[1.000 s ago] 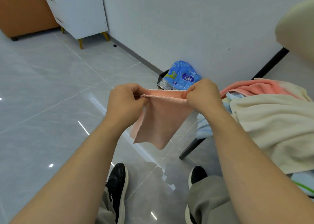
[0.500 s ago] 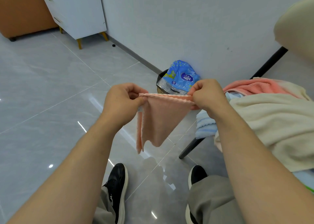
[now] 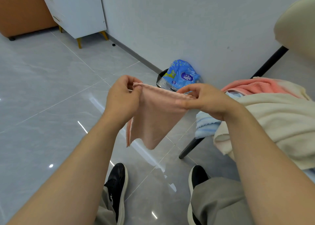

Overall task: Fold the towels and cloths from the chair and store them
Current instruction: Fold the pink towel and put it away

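Pinched between thumb and fingers of the left hand [image 3: 122, 98] is one top corner of a small pink cloth [image 3: 153, 122]; the right hand [image 3: 208, 102] grips the other end of that top edge, thumb lying across the near face and fingers curled over the far side; both hands are thus closed on the cloth, held apart at about the same height with the edge stretched between them. Below the edge the cloth hangs free in the air, doubled, tapering to a point above the grey tiled floor [image 3: 51, 88]; it touches nothing but the hands. Just right of the right wrist stands the chair [image 3: 190, 148], its dark leg slanting to the floor; on its seat lies a heap: a cream towel [image 3: 272, 119] on top, a coral towel [image 3: 259, 86] behind it, a light blue cloth [image 3: 204, 124] hanging over the near edge. Beyond the hands, against the wall, a black bin [image 3: 161, 74] holds a blue packet [image 3: 182, 73]; farther left stands a white cabinet [image 3: 80, 11]; two black shoes [image 3: 117, 187] are below.
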Motion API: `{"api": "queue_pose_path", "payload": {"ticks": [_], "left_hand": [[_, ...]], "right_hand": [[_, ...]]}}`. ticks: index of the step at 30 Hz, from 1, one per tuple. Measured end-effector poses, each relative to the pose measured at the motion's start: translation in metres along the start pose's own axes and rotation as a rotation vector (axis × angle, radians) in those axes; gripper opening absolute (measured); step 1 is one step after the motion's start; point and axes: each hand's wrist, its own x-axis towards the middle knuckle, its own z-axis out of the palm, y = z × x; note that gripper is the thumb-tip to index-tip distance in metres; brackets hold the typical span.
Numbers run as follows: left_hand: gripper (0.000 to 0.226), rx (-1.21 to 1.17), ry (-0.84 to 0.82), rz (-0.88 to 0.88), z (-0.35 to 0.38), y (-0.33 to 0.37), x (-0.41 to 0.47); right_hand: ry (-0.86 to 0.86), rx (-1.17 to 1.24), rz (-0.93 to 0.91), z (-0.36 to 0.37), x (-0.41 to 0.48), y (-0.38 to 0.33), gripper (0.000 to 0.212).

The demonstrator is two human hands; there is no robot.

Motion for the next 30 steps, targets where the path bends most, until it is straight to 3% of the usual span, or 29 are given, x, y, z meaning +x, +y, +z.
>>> {"api": "queue_pose_path", "payload": {"ticks": [2, 5, 9, 12, 16, 21, 30], "left_hand": [[0.009, 0.009, 0.025, 0.012, 0.001, 0.000, 0.001], [0.009, 0.014, 0.036, 0.019, 0.001, 0.002, 0.002], [0.007, 0.054, -0.035, 0.079, 0.003, 0.005, -0.003], [0.015, 0.044, -0.126, 0.126, 0.009, 0.007, -0.008], [0.024, 0.101, -0.212, 0.212, 0.019, 0.008, -0.010], [0.029, 0.123, -0.256, 0.243, 0.028, 0.013, -0.012], [0.034, -0.001, -0.289, 0.158, 0.037, 0.019, -0.017]], "right_hand": [[0.037, -0.099, -0.071, 0.001, -0.002, 0.001, 0.027], [0.097, -0.108, -0.072, -0.001, -0.002, 0.006, 0.007], [0.040, -0.225, -0.047, -0.006, 0.000, 0.014, 0.010], [-0.053, -0.294, -0.021, 0.002, 0.002, 0.016, 0.023], [-0.103, -0.066, -0.126, 0.015, 0.003, 0.008, 0.042], [0.065, 0.029, -0.307, 0.022, 0.001, -0.006, 0.021], [0.204, -0.128, -0.359, 0.016, 0.006, -0.013, 0.005]]}}
